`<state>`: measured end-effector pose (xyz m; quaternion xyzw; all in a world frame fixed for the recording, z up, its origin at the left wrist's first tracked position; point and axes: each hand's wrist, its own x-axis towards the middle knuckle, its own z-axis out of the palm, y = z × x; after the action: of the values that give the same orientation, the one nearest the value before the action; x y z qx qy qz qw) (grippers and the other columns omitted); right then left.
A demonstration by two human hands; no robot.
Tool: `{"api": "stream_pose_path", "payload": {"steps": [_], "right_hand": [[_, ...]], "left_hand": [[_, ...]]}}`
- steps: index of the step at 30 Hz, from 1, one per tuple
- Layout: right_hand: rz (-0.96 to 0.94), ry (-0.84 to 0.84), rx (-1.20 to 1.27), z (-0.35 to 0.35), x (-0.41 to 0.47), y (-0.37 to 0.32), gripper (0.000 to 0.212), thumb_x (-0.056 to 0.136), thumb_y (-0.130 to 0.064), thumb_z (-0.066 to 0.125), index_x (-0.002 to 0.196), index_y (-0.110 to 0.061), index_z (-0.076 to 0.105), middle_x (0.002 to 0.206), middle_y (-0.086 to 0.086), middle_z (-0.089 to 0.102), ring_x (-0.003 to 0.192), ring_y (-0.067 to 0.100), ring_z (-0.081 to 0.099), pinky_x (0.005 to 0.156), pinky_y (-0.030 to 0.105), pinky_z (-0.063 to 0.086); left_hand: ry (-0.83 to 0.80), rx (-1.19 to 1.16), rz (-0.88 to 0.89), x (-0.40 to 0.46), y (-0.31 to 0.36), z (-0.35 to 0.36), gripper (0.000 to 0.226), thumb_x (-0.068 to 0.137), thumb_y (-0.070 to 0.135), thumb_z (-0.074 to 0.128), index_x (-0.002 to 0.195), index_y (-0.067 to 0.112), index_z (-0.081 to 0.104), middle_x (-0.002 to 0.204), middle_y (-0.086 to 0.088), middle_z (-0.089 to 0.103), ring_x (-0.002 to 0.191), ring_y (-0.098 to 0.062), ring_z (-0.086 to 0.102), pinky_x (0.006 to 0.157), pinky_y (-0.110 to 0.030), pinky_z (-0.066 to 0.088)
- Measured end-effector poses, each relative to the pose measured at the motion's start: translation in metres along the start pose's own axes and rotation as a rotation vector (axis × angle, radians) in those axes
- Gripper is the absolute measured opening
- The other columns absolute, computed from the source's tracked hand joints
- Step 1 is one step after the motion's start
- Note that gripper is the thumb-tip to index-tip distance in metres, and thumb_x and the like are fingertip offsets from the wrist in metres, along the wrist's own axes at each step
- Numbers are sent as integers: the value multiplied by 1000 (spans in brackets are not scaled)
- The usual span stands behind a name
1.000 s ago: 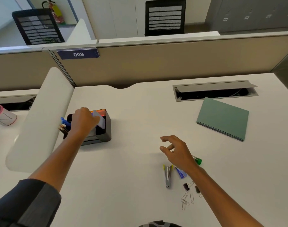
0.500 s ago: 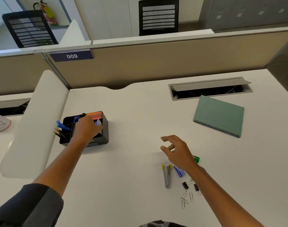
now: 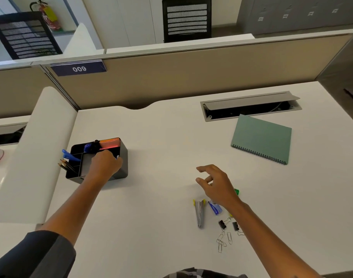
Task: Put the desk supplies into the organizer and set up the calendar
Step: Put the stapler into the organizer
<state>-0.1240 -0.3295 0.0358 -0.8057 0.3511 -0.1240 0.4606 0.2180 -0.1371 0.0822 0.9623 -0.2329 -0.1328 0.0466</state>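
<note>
Your left hand (image 3: 105, 164) is reaching down into the black organizer (image 3: 122, 157) at the left, fingers hidden inside, so its grip cannot be told. Your right hand (image 3: 215, 184) is hovering open, fingers relaxed, over the near supplies: scissors (image 3: 199, 212), binder clips (image 3: 222, 224), paper clips (image 3: 221, 240). The green calendar (image 3: 262, 138) is lying flat at far right.

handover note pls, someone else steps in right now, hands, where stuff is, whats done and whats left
Left hand: over the black organizer, fingers curled down into it; what it holds is hidden.
Right hand: open, hovering above the desk, holding nothing.
Done: blue pens, pencils and orange sticky notes are in the organizer.
Left on the desk by the right hand: staple remover, blue staple box, green item partly hidden, binder clips, paper clips.
Green spiral calendar lies flat, not set up.
</note>
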Motion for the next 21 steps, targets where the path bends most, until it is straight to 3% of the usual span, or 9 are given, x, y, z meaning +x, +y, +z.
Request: {"api": "stream_pose_path", "payload": {"steps": [4, 8, 12, 16, 21], "right_hand": [[15, 5, -13, -3, -3, 5, 32, 93, -30, 73, 122, -39, 65, 120, -24, 60, 81, 9, 67, 75, 38, 61], [52, 27, -45, -9, -5, 10, 31, 94, -31, 72, 123, -37, 66, 119, -24, 60, 79, 7, 67, 77, 39, 61], [87, 53, -76, -21, -7, 18, 30, 94, -31, 72, 123, -37, 66, 118, -25, 61, 79, 5, 67, 79, 39, 61], [137, 88, -88, -37, -10, 29, 28, 94, -29, 71, 122, -33, 67, 116, -24, 61, 76, 2, 68, 80, 38, 61], [192, 127, -106, -53, -17, 39, 28, 95, -29, 71, 123, -30, 67, 118, -19, 63, 82, 2, 67, 79, 35, 61]], "left_hand": [[-6, 29, 30, 3, -2, 7, 50, 107, 32, 52, 64, 7, 54, 63, -9, 56, 58, -20, 51, 54, -32, 33], [-2, 80, 68, 6, -8, 10, 49, 111, 34, 43, 75, 6, 61, 74, -11, 62, 73, -28, 61, 69, -37, 43], [37, 135, 122, 10, -9, 8, 31, 108, 32, 47, 111, 10, 69, 108, -18, 66, 97, -35, 54, 82, -46, 50], [2, 284, 223, 10, -4, -1, 34, 108, 32, 49, 132, 17, 67, 133, -13, 57, 118, -36, 48, 95, -49, 43], [-72, 434, 316, 13, -13, -12, 21, 103, 39, 55, 115, 25, 67, 93, 5, 57, 95, -20, 51, 81, -37, 32]]}}
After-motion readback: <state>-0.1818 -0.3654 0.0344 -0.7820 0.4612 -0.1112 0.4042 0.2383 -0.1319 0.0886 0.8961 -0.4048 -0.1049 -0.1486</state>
